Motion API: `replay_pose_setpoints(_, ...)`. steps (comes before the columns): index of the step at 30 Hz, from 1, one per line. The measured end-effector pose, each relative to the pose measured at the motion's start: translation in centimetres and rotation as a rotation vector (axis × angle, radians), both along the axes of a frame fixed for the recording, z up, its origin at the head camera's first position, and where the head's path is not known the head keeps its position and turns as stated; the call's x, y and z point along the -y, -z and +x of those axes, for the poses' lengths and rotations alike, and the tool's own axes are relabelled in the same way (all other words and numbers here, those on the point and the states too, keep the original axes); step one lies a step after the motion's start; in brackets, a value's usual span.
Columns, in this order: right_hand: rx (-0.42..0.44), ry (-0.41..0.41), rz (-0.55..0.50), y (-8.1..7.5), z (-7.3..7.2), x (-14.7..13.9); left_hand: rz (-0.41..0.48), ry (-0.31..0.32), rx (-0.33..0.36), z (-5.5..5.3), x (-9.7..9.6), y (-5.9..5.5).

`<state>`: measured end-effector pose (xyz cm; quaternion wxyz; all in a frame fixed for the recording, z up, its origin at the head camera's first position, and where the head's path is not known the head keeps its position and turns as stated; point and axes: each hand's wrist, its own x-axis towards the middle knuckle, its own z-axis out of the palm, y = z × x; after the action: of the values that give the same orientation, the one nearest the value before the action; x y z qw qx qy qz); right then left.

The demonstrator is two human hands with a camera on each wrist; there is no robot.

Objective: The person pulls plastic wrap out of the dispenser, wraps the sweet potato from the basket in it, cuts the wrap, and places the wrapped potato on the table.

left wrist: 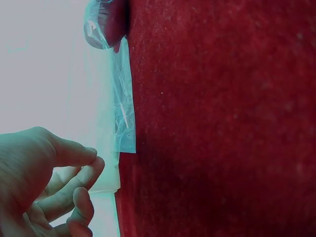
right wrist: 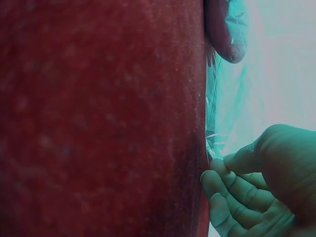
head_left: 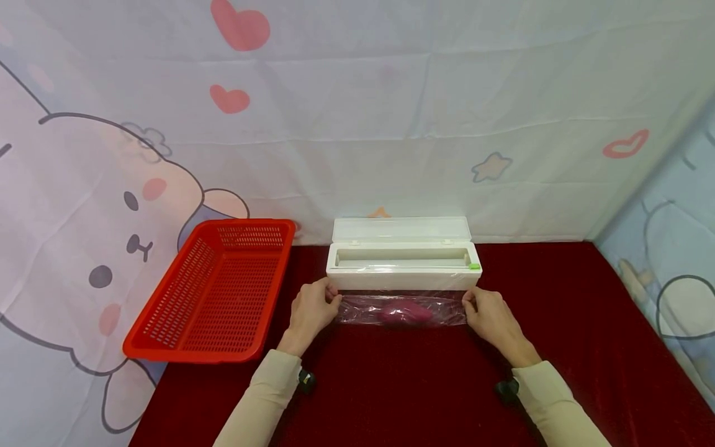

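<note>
Your left hand (head_left: pixel 310 308) and right hand (head_left: pixel 494 316) sit apart, each pinching an end of the film (head_left: pixel 362 308), which covers the pink object (head_left: pixel 406 312) in front of the box (head_left: pixel 403 281). Expect the film to be light, limp, clingy and easily torn; grip its corners evenly.

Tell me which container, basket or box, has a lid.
The white box, right of the red basket: its lid stands raised at the back, while the basket shows none.

Clear film (head_left: pixel 357 310) covers an elongated pink object (head_left: pixel 406 312).
</note>
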<state>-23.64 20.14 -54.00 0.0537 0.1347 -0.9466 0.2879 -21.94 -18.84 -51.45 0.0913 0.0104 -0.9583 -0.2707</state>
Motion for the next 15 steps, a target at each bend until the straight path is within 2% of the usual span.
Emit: replay_pose_setpoints(15,0.06,0.006,0.003,0.05,0.01,-0.18,-0.007,0.02,0.071,0.18,0.3,0.32)
